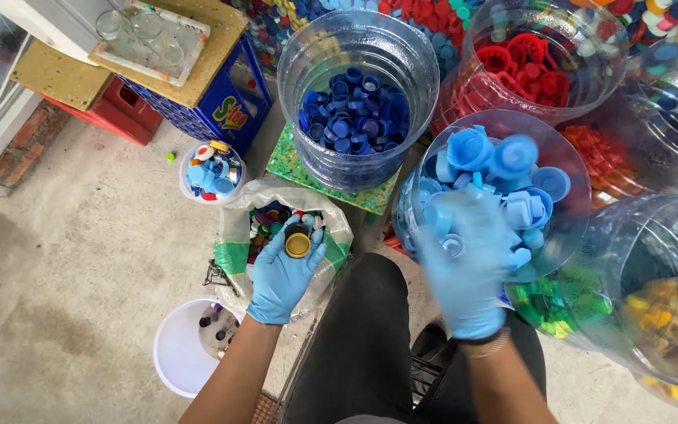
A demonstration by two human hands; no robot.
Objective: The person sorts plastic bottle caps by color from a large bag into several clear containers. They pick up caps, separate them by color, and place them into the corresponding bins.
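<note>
Head view, left hand (282, 276) cupping yellow cap (297, 245), right hand (464, 267) blurred, seemingly open

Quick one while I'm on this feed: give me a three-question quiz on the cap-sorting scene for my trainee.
1. True or false: the left hand holds a yellow cap.
2. Which jar is the right hand over? A) dark blue caps jar B) light blue caps jar C) red caps jar
3. What lies under the left hand?

Key: 1 true. 2 B. 3 A sack of mixed caps.
</note>
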